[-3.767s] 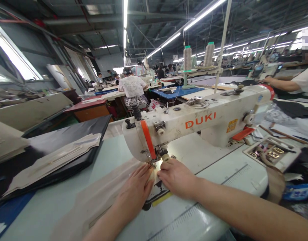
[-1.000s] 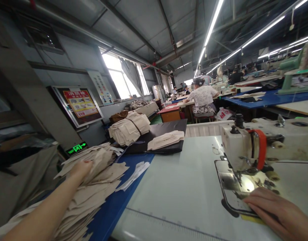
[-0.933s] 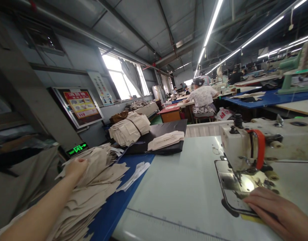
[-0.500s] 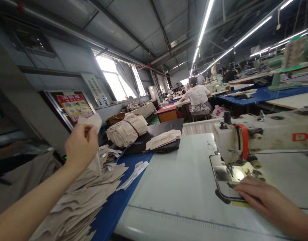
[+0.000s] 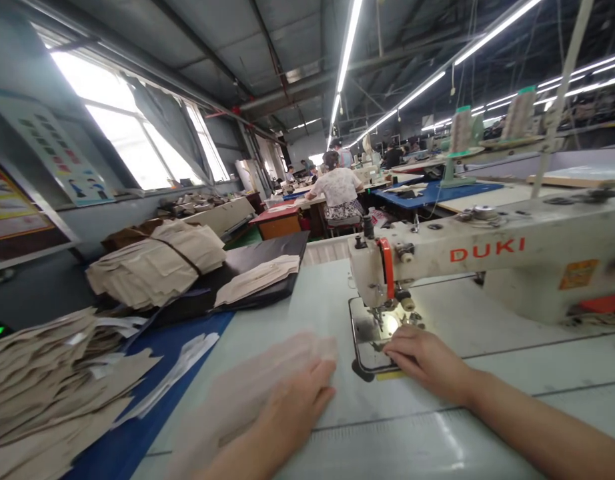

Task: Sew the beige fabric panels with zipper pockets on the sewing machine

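A pale fabric piece (image 5: 257,373), smeared by motion, lies over the light table in front of the sewing machine (image 5: 372,273). My left hand (image 5: 300,400) grips it near its right end, fingers together. My right hand (image 5: 422,357) rests at the front of the lit needle plate (image 5: 367,340), its fingers pinched just before the needle; whatever they hold is too small to make out. On the left, a spread stack of beige pieces (image 5: 42,387) and a white strip (image 5: 172,373) lie on a blue surface (image 5: 152,400).
Behind the stack sits a tied beige bundle (image 5: 152,263). Further beige pieces (image 5: 260,279) lie on a black folder-like sheet (image 5: 282,250). A seated person (image 5: 336,187) works ahead, back turned. Thread cones (image 5: 460,131) stand at the right.
My left hand has come down from above the left stack to the table, bringing a fabric piece. The view has turned right. My right hand stays by the needle plate.
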`<state>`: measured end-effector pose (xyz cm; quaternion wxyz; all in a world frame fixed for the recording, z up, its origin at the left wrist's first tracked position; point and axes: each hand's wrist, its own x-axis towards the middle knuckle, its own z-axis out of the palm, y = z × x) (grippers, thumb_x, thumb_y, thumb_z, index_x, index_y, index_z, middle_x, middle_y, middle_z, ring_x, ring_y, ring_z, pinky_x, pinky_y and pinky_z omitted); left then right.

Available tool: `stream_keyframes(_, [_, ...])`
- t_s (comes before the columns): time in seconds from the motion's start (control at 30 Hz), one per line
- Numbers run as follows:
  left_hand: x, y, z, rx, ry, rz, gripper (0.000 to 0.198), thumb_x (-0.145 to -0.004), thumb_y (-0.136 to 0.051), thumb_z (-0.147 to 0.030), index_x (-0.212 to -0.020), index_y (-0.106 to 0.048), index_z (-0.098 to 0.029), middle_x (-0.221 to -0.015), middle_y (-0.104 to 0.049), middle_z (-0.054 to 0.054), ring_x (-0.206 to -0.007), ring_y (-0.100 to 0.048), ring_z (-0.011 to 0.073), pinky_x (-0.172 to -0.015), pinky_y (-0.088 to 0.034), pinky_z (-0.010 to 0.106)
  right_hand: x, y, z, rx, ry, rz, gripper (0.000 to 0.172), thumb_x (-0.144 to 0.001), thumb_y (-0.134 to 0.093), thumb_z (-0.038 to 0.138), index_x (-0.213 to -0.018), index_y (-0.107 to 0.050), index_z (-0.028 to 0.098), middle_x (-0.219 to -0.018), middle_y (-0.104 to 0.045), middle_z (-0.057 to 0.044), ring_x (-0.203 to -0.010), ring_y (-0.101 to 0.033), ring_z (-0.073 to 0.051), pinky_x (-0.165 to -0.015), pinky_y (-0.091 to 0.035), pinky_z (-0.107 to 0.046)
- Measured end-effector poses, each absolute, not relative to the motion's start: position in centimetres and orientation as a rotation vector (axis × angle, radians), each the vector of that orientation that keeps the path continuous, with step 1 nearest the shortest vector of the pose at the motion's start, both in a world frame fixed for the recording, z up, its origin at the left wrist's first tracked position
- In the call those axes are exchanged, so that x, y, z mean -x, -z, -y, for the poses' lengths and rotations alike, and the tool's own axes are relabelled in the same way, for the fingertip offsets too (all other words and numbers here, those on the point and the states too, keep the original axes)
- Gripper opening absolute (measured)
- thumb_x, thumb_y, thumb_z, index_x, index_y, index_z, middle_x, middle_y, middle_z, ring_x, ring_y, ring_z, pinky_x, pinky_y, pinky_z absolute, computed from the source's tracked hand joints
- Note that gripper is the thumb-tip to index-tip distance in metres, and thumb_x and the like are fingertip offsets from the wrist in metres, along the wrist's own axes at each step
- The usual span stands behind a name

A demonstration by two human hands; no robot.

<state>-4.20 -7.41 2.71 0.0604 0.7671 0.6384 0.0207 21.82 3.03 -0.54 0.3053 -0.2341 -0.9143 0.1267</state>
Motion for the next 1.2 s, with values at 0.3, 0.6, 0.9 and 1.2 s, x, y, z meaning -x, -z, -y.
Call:
stream_keyframes(0.3, [6.6,-1.7,9.4,-2.341,-0.486,-1.867,0.029,-0.091,-0.043,-0.02,-0.098,-0.07,-0.028,-0.094,-0.072,0.005,-0.087,-0.07,0.0205,-0.079,-0.057,0.029,-21.6,0.2,-2.9,0.602,-0.384,2.455,0.029,-0.101,-0.043,0.022,-0.086,-0.068,0.019,-0.083,-0.067,-0.007,-0.083,-0.06,-0.021,-0.077,-0.047,-0.031])
stream_keyframes(0.6, [3.1,-2.1,7.3,-2.402,-0.972,-1.789,0.031,-0.099,-0.041,-0.035,-0.082,-0.066,-0.027,-0.081,-0.067,0.004,-0.077,-0.067,0.0187,-0.071,-0.055,0.026,-21.5,0.1,-2.9,0.632,-0.334,2.464,0.022,-0.099,-0.049,0.019,-0.087,-0.068,0.019,-0.082,-0.067,-0.006,-0.083,-0.06,-0.02,-0.078,-0.047,-0.03])
stream_keyframes(0.9, [1.8,-0.4,7.1,-2.608,-0.779,-1.681,0.035,-0.098,-0.041,-0.031,-0.12,-0.068,-0.027,-0.128,-0.068,0.008,-0.118,-0.063,0.025,-0.1,-0.054,0.04,-21.4,-0.5,-2.8,0.636,-0.287,2.484,0.022,-0.098,-0.048,0.018,-0.087,-0.068,0.017,-0.083,-0.068,-0.007,-0.083,-0.059,-0.021,-0.079,-0.047,-0.032])
stream_keyframes(1.2, [0.4,-2.0,5.9,-2.332,-0.095,-1.817,0.054,-0.097,-0.047,-0.037,-0.148,-0.046,-0.02,-0.158,-0.038,0.013,-0.147,-0.033,0.0313,-0.118,-0.028,0.055,-20.5,-1.0,-0.4,0.296,-0.41,2.631,0.022,-0.096,-0.049,0.02,-0.102,-0.069,0.018,-0.103,-0.07,-0.009,-0.101,-0.061,-0.022,-0.098,-0.047,-0.037])
